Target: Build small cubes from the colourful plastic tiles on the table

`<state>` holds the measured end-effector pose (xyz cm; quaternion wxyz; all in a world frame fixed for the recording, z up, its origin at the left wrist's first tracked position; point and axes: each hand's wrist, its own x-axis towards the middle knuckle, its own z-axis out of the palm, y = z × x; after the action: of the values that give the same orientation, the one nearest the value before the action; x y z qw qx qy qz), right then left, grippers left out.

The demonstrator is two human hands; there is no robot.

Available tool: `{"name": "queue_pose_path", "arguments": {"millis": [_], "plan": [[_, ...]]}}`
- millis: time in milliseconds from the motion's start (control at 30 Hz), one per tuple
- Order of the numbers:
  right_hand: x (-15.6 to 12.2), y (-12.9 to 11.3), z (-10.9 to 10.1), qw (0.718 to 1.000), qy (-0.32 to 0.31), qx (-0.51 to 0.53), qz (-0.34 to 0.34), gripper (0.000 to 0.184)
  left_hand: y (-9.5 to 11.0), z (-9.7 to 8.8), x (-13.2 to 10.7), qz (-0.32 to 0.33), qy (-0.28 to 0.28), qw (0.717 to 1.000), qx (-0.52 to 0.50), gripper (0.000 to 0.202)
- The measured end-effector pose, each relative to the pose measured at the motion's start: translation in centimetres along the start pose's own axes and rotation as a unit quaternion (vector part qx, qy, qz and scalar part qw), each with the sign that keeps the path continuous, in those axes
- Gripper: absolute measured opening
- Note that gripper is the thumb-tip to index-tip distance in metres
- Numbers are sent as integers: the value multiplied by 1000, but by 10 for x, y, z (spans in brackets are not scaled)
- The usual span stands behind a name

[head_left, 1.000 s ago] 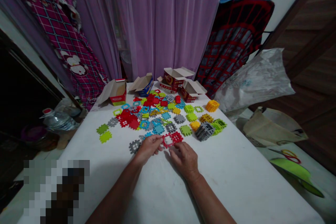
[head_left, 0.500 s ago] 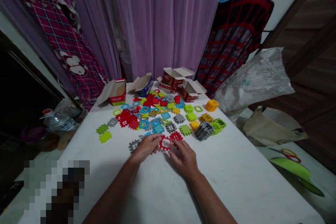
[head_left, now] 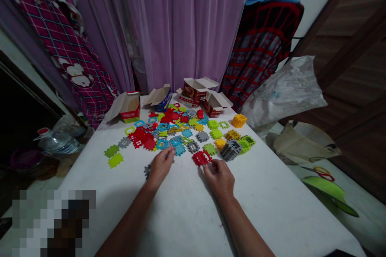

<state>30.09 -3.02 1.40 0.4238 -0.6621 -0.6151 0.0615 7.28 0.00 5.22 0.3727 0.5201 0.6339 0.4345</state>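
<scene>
The right hand (head_left: 219,177) is loosely curled, its fingertips (head_left: 212,163) at the lower edge of a joined pair of red waffle-block pieces (head_left: 201,157), which lie on the worktop; I cannot tell if it has a real grip on them. The left hand (head_left: 161,164) is a little way to the side with its fingers together and nothing visibly held, its fingertips reaching the edge of the loose pile, near a blue piece (head_left: 180,150). A gray piece (head_left: 147,171) lies just beside that hand's outer edge.

Most of the pieces are spread flat across the white worktop (head_left: 181,209), with a dense red cluster (head_left: 140,136) and lime-green pieces (head_left: 116,160) on the left. Towards the right stand 3 built shapes: a gray lattice cube (head_left: 230,150), a lime-green block (head_left: 247,142) and a yellow block (head_left: 239,120). So a few pieces are joined, and far more lie loose.

Open cardboard boxes (head_left: 129,107) line the far edge, in front of a purple curtain (head_left: 181,28). A crumpled plastic bag (head_left: 283,92) sits off to the right
</scene>
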Motion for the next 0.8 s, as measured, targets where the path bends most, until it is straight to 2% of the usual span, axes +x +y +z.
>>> {"name": "queue_pose_path", "arguments": {"millis": [67,133,300,800], "plan": [[2,2,1,999,-18,-6,27,38,-13,-11,-1,30,77,996,27,45],[3,3,4,999,-42,-12,32,40,-24,-22,-3,41,131,989,49,44],[3,-1,10,996,-71,-50,30,38,-41,-37,-9,75,206,973,69,42],[2,-6,9,987,-99,-121,24,33,-47,-39,-10,80,228,969,46,40]]}}
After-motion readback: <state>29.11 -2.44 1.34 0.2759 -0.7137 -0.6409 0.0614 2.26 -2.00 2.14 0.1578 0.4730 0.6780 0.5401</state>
